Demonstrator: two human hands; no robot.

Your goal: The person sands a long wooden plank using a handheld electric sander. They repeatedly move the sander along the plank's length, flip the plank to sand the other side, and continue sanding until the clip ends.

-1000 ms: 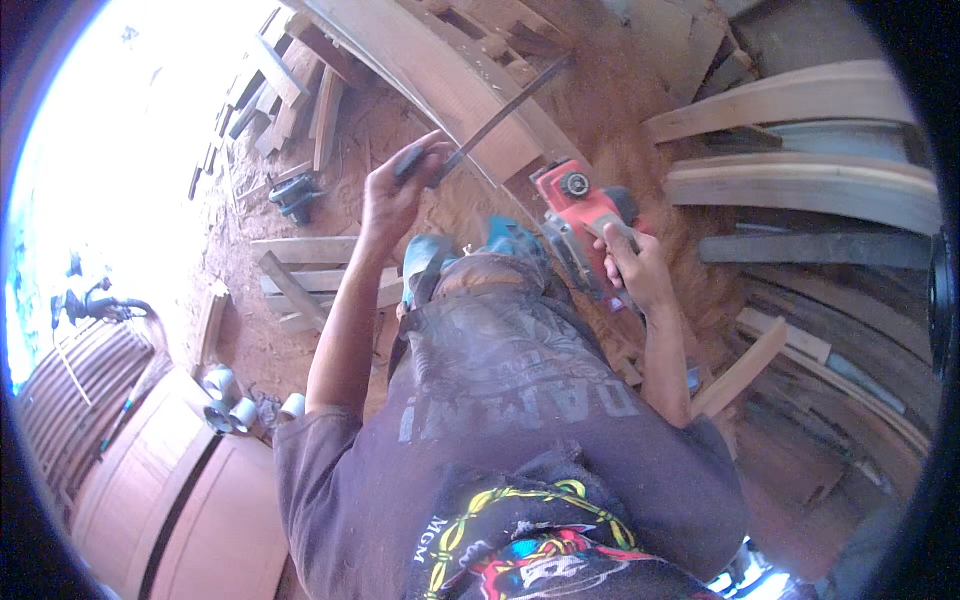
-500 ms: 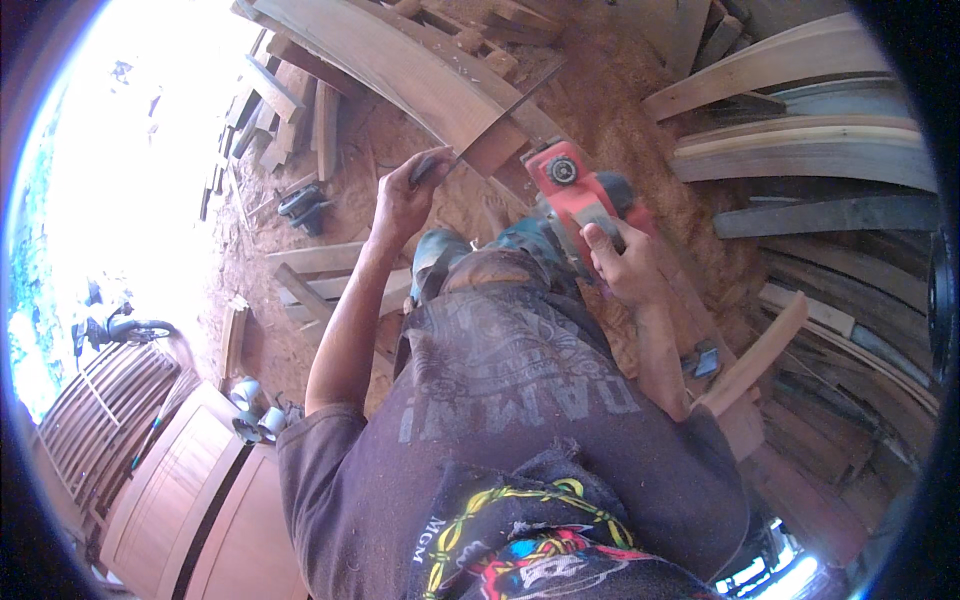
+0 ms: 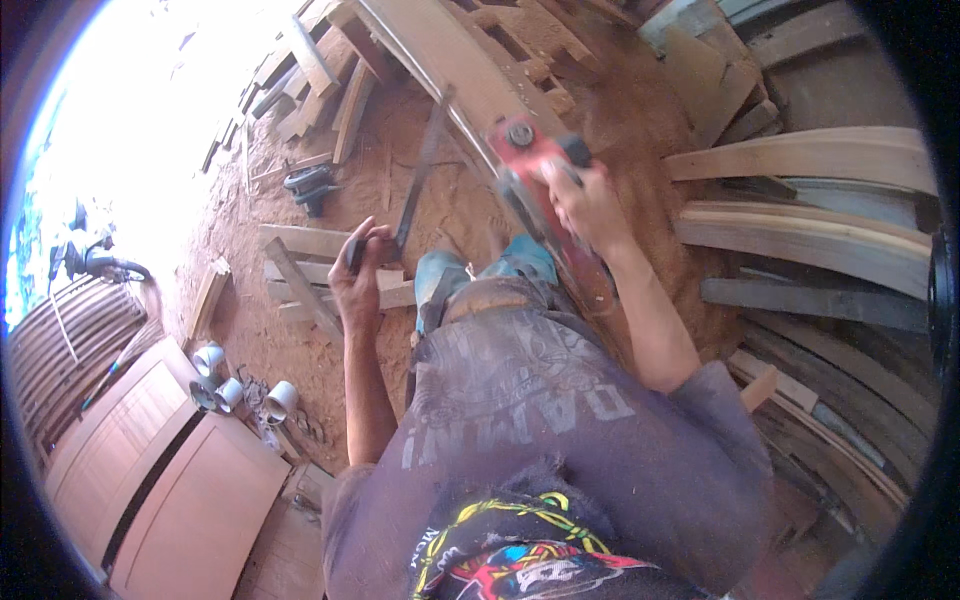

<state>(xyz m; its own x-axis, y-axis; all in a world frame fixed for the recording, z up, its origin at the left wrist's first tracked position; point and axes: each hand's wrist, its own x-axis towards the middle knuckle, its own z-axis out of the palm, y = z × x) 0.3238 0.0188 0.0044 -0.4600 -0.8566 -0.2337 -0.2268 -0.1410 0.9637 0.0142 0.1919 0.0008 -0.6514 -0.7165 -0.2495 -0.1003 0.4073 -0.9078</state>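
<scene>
My right hand (image 3: 588, 205) is wrapped round the handle of a red electric hand planer (image 3: 535, 150), blurred by motion. The planer lies along a long pale wooden board (image 3: 475, 70) that runs up and away to the left; whether its sole touches the wood cannot be made out. To the left, my left hand (image 3: 362, 270) grips the dark handle of a try square (image 3: 420, 170). The square's long thin blade points up toward the board's left edge, also smeared by motion.
Curved timber pieces (image 3: 810, 160) are stacked on the right. Offcuts (image 3: 310, 70) and a dark power tool (image 3: 310, 185) lie on the sawdust-covered ground. Wooden panels (image 3: 200, 510) and several grey-white cups (image 3: 281, 400) sit lower left. A motorbike (image 3: 90, 255) stands at far left.
My left hand has drawn the try square back from the board, down and left. My right hand has moved the planer up and left, and the whole view has shifted.
</scene>
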